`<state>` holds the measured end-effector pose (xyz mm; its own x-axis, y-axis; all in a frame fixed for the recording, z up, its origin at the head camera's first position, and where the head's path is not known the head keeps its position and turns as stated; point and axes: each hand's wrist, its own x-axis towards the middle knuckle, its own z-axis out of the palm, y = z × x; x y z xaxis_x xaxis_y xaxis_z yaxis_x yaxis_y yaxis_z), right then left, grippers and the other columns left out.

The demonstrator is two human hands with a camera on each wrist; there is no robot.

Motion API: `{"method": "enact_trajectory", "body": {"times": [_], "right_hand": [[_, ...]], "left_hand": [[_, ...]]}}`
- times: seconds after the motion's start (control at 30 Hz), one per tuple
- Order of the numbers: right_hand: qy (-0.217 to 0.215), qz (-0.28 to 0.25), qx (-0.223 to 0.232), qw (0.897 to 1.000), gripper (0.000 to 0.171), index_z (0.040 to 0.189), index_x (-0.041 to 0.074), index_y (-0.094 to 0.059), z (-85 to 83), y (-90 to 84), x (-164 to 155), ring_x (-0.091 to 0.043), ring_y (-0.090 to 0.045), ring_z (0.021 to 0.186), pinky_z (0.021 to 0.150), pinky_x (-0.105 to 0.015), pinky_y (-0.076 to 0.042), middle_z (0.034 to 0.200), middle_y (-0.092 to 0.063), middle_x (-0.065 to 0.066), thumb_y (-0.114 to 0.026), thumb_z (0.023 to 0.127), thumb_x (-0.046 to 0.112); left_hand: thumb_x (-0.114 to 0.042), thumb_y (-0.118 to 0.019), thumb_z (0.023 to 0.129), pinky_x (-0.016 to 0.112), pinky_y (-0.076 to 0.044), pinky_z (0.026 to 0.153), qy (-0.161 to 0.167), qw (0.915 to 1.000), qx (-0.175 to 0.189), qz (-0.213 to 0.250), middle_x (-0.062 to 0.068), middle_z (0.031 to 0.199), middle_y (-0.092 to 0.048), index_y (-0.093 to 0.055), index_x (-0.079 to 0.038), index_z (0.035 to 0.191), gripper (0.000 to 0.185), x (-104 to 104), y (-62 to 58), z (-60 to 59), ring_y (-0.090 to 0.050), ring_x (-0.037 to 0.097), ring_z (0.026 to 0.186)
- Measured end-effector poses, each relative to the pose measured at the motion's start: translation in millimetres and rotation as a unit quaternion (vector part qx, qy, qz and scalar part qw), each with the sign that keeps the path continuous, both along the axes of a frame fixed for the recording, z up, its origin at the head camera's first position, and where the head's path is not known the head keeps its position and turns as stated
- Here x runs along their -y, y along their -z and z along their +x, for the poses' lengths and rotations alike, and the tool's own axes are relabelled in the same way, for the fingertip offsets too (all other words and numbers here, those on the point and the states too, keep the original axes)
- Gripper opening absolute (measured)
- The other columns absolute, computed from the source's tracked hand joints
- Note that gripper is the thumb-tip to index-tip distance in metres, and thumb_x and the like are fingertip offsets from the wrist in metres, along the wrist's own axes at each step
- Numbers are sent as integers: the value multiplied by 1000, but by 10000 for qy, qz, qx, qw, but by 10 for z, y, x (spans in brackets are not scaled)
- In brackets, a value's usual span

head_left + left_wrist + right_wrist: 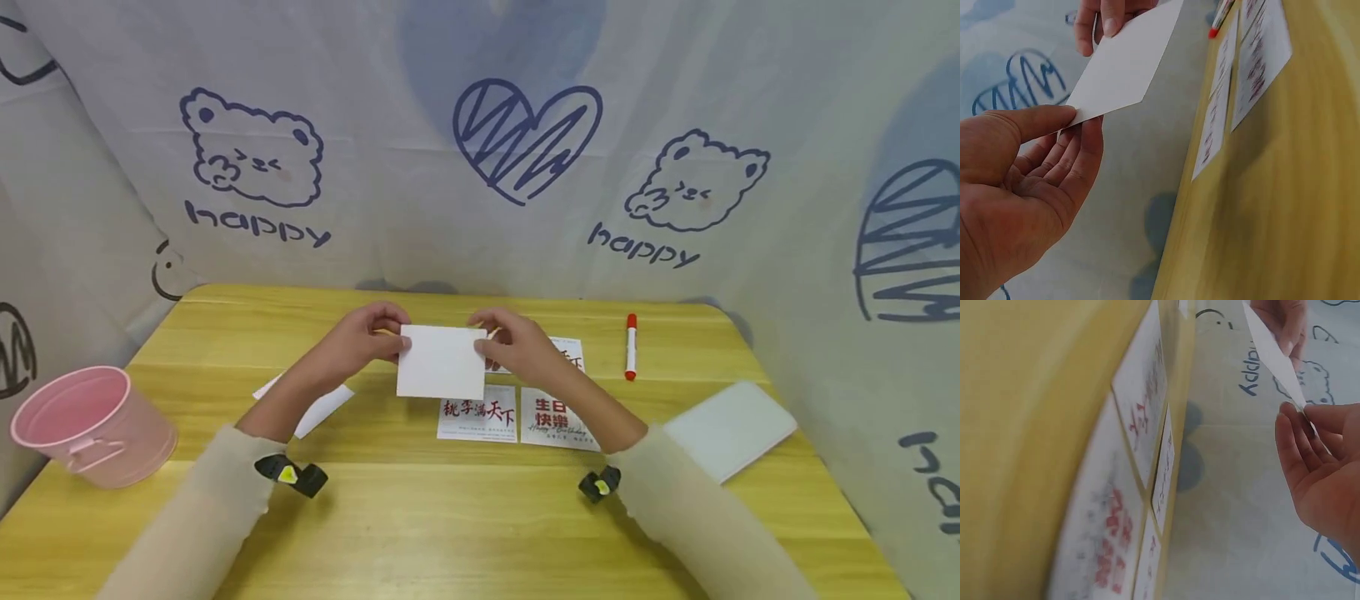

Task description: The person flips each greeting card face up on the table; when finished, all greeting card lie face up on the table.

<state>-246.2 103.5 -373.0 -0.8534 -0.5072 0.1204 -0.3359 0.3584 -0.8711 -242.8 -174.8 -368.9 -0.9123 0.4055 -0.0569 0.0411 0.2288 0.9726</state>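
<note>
A plain white card [442, 362] is held up above the table, its blank face toward the head camera. The left hand [367, 337] pinches its left edge between thumb and fingers. Opposite, the right hand [521, 342] grips the right edge near the top corner. Both grips show in the left wrist view, where the card [1125, 65] is clear of the table. Below and behind it lie several printed cards, among them one with red and black writing [477, 425] and a birthday card [551, 421]. The held card and right arm partly cover them.
A pink bucket [135, 425] stands at the table's left. White paper [326, 408] lies under the left forearm, partly hidden. On the right are a red-capped marker [631, 350] and a flat white rectangular object [731, 429]. A patterned cloth [390, 183] hangs behind the table.
</note>
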Motion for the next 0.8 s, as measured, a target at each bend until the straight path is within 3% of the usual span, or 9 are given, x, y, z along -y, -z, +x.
{"method": "enact_trajectory", "body": {"times": [0.13,0.23,0.37,0.5,0.57,0.67,0.8], "right_hand": [[-171,143,176,9996,24,118,24,-60,257,35,-182,-32,-63,82,74,-47,-54,98,-63,-2,-62,94,23],[-429,336,142,9984,22,113,24,-64,374,22,-290,-31,-62,83,73,-44,-54,94,-64,-1,-66,91,26],[-763,526,-2,9957,21,109,24,-67,419,-2,-363,-21,-59,79,68,-31,-52,96,-64,2,-70,88,28],[-914,416,21,9949,20,107,23,-68,437,-20,-387,-18,-56,76,65,-28,-50,99,-65,3,-71,87,26],[-857,224,61,9961,19,106,21,-68,449,-31,-388,-20,-57,78,67,-29,-51,99,-65,1,-71,87,24],[-632,-89,89,9979,18,105,18,-67,463,-43,-381,-25,-60,80,68,-31,-52,95,-65,-3,-68,89,26],[-221,-676,166,9973,20,107,12,-63,435,-9,-391,-37,-58,80,66,-32,-52,91,-63,-10,-63,93,26]], "left_hand": [[-9,-62,92,41,-53,85,222,9997,102,39,16,110,-54,-49,-1,119,31,-113,52,155,-61,26,90],[-9,-62,92,37,-53,85,346,9992,174,128,15,110,-55,-50,-1,120,31,-160,109,197,-61,25,92],[-8,-61,92,37,-53,84,447,9984,227,255,15,111,-55,-51,-1,122,33,-208,181,204,-60,24,95],[-10,-62,92,37,-52,86,544,9983,127,143,14,122,-53,-47,-4,132,44,-258,239,209,-59,26,102],[-14,-63,91,39,-51,88,490,9988,-78,-23,10,132,-48,-44,-10,138,51,-288,236,227,-57,27,110],[-18,-67,90,41,-47,95,218,9969,-686,-330,4,141,-42,-45,-17,139,54,-346,193,271,-50,29,122],[-20,-67,90,41,-40,103,48,9883,-1483,-362,4,137,-46,-50,-13,134,48,-424,119,343,-47,26,126]]}}
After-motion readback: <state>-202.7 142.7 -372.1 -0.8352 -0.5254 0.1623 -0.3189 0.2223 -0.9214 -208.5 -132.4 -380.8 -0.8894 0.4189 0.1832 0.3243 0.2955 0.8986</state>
